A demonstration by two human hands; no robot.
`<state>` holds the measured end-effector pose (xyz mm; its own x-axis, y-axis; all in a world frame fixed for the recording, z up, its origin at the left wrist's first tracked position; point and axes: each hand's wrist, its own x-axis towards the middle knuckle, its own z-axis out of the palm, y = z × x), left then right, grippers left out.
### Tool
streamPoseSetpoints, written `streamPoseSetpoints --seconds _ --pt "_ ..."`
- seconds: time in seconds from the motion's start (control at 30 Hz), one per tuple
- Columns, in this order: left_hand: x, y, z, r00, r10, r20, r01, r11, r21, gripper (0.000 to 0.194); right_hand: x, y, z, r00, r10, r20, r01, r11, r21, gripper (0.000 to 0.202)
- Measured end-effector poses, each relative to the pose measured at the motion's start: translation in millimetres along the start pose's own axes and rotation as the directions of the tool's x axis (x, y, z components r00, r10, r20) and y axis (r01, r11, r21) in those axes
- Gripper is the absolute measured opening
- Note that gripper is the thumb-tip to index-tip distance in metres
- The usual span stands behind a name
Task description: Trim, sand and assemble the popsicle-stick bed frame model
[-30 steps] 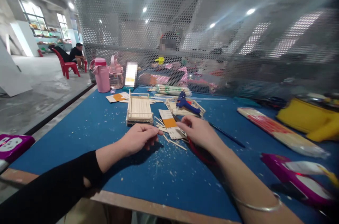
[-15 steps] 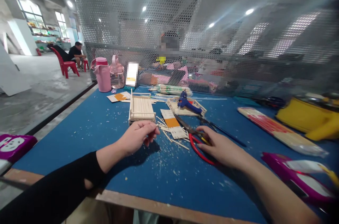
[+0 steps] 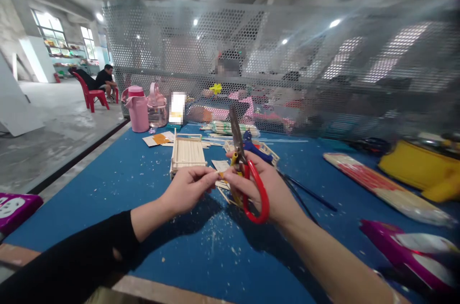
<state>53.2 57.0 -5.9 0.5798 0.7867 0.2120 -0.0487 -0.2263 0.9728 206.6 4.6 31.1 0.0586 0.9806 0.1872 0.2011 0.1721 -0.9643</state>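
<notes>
My right hand (image 3: pixel 275 189) is closed on red-handled scissors (image 3: pixel 236 127), whose blades point up and away from me. A yellow-handled part shows beside the blades under my fingers; its kind is unclear. Fingertips of my left hand (image 3: pixel 189 189) are pinched together and meet my right fingertips. What they pinch is too small to make out. Just beyond my left hand stands a small model made of thin wooden sticks (image 3: pixel 189 151), partly hidden by it. Loose wooden sticks (image 3: pixel 223 194) and a printed card (image 3: pixel 219 165) lie below and behind my hands.
A blue glue gun (image 3: pixel 257 148) rests on another stick frame (image 3: pixel 273 154). To the right lie a packet of sticks (image 3: pixel 384 186), a yellow bag (image 3: pixel 406 163) and a purple device (image 3: pixel 402 253). A pink jug (image 3: pixel 138 110) stands before the perforated screen (image 3: pixel 151 45).
My right hand has lifted the scissors off the table, turned the blades upward and moved left to meet my left hand. My left hand stays nearly in place, still pinched.
</notes>
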Motion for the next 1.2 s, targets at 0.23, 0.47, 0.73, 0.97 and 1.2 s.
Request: streamPoseSetpoints --seconds 0.23,0.47,0.73,0.97,1.2 --pt "-17 -6 -0.2 0.985 -0.073 0.155 0.095 0.986 -0.135 0.040 -9 22 7 0.998 -0.056 0.028 0.051 0.987 0.156 0.043" --pt "-21 -2 3.8 0.979 -0.106 0.175 0.150 0.953 -0.264 0.044 -17 19 12 0.995 -0.094 -0.043 0.098 0.989 0.111 0.040" --pt "-20 -1 4.5 0.973 -0.160 0.167 0.207 0.924 -0.323 0.048 -16 17 15 0.989 -0.142 -0.048 0.143 0.990 0.015 0.036" --pt "-19 -1 2.2 0.980 -0.138 0.141 0.172 0.946 -0.273 0.042 -20 17 13 0.981 -0.186 -0.047 0.182 0.980 -0.079 0.032" --pt "-17 5 -5.3 0.995 0.012 -0.096 -0.022 0.994 -0.108 0.034 -20 19 2 0.975 -0.197 0.106 0.224 0.872 -0.435 0.035"
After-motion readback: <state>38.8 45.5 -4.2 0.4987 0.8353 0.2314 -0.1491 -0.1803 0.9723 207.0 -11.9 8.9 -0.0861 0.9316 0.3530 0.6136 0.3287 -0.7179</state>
